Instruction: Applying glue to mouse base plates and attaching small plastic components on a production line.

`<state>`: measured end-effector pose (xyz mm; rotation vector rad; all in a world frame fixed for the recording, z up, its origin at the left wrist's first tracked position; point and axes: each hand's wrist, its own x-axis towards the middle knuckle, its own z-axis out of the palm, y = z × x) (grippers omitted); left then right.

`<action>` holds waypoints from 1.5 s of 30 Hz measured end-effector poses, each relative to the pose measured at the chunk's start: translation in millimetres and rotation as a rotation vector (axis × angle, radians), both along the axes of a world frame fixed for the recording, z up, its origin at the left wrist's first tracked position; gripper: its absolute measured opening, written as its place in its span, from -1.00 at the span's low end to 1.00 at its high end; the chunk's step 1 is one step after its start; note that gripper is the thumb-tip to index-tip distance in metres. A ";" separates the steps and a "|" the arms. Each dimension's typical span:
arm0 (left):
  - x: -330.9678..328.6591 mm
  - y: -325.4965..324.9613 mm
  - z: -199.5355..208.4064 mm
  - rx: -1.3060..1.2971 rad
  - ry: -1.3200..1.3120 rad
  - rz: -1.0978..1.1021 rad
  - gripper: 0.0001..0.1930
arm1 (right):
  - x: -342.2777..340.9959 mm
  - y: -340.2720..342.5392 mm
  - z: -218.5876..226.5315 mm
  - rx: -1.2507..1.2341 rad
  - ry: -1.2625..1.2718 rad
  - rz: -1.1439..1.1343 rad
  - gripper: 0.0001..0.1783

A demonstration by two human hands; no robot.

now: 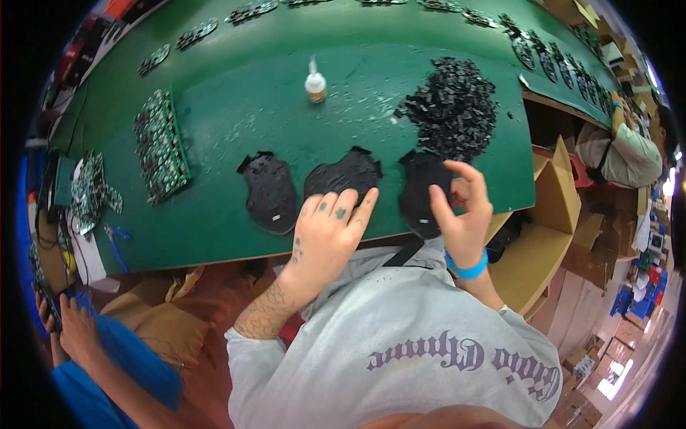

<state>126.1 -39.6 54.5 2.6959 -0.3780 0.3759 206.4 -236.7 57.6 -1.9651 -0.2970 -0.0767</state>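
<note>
Three black shield-shaped plastic shells lie in a row along the near edge of the green table: a left shell (269, 191), a middle shell (343, 175) and a right shell (421, 187). My left hand (327, 232) rests on the near part of the middle shell, index finger stretched out and the others bent over its edge. Over the right shell hovers my right hand (464, 211), thumb and index finger apart, the other fingers curled. Nothing shows between its thumb and index. Beyond the right shell lies a heap of small black pieces (457, 107).
A small white bottle with a nozzle (315, 86) stands mid-table. At left are a panel of circuit boards (161, 146), a pile of boards (94, 189) and blue-handled pliers (116, 239). Boards line the far edge. An open cardboard box (543, 236) is at right; co-workers sit on both sides.
</note>
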 end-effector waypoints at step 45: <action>-0.4 -58.5 -19.2 -0.120 0.026 0.002 -0.43 | 234.9 -51.5 12.8 -0.789 -0.592 0.425 -0.90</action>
